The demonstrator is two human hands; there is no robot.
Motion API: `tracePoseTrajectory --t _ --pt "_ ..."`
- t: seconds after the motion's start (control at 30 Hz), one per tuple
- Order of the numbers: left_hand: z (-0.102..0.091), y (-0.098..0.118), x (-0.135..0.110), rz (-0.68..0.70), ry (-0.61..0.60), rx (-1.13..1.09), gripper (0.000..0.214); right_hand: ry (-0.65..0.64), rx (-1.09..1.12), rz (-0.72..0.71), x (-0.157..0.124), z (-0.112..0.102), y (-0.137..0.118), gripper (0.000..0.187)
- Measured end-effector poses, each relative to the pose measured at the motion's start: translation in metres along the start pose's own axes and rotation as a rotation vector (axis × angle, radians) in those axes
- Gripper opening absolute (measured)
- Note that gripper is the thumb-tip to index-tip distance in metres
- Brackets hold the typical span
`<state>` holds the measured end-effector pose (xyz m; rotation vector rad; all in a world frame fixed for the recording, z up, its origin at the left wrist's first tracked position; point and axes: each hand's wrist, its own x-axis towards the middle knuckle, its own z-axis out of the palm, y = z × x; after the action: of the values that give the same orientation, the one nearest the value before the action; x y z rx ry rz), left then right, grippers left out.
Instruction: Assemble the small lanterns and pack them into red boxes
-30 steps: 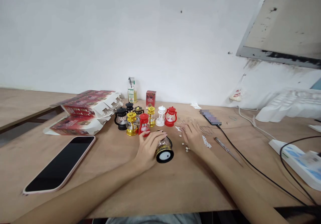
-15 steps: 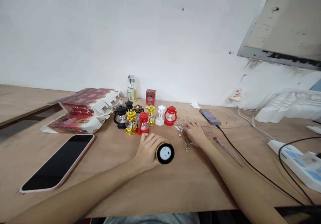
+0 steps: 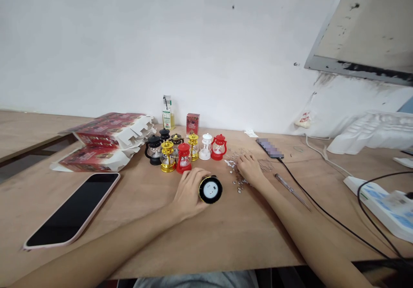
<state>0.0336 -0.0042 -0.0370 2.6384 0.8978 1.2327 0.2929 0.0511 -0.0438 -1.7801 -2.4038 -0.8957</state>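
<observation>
My left hand (image 3: 189, 193) is wrapped round a mini lantern (image 3: 211, 189) with a black and gold rim. Its round base, with a white disc, faces me, while the lantern's body is hidden behind it. Over a scatter of small silvery discs (image 3: 239, 189) and thin wire pieces (image 3: 266, 165) lies my right hand (image 3: 250, 169), its fingers bent together. What its fingertips hold, if anything, is hidden. Beyond the left hand stand several mini lanterns, among them a red lantern (image 3: 184, 161), a gold lantern (image 3: 168, 161), a white lantern (image 3: 205, 150) and a black lantern (image 3: 154, 152).
Flattened red printed boxes (image 3: 97, 157) lie at the left, behind a large phone (image 3: 72, 215). A small red box (image 3: 192, 124) and a bottle (image 3: 167, 118) stand near the wall. At the right are a cabled phone (image 3: 267, 147), a screwdriver (image 3: 292, 191) and a power strip (image 3: 376, 204).
The base of the held lantern has turned a little and shifted slightly up. My right hand stays at the small parts, its fingers drawn slightly closer together.
</observation>
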Motion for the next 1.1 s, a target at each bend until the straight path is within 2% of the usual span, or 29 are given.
tracePoseTrajectory --t 0.17,0.5,0.67,0.87,1.03,1.1 --pt "0.0 0.001 0.0 -0.004 -0.013 0.004 0.039 0.004 0.025 0.025 -0.002 -0.001 0.007 0.024" --pt "0.001 -0.001 0.0 -0.035 -0.039 0.012 0.039 -0.014 0.064 -0.105 -0.001 -0.006 0.011 0.02" --pt "0.001 -0.001 0.0 -0.031 -0.052 0.026 0.044 0.025 0.158 -0.076 0.0 -0.002 0.009 0.019" --pt "0.002 0.0 0.001 -0.015 -0.011 0.013 0.051 0.162 0.42 0.069 0.001 -0.004 0.008 0.019" --pt "0.003 -0.008 0.001 0.01 0.144 0.021 0.043 0.284 0.73 0.191 -0.002 -0.017 -0.009 0.03" --pt "0.003 -0.014 0.002 -0.033 0.211 0.046 0.04 0.303 0.969 0.216 -0.006 -0.026 -0.022 0.033"
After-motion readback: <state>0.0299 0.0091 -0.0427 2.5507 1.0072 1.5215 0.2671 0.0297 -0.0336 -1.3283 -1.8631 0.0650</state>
